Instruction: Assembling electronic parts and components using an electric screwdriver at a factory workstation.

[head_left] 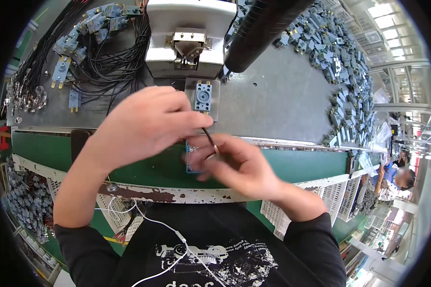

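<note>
A short black wire [209,137] runs down from the fingertips of my left hand [153,117], which is closed in a pinch on it. Its pale lower end lies against or in front of my right hand [242,165]. The right fingers are curled and smeared by motion, so their grip is unclear. Just beyond my hands, a blue-grey switch block [203,97] with brass terminals and a round centre lies on a small metal plate [215,103]. A small blue tray [190,168] with tiny metal bits is partly hidden beneath my right fingers.
A white bench press [191,43] stands behind the plate, with a thick black cylinder [266,33] slanting in beside it. Black wires [115,67] attached to switch blocks lie at left. Loose switch blocks [340,71] are heaped at right. Another person [395,179] is far right.
</note>
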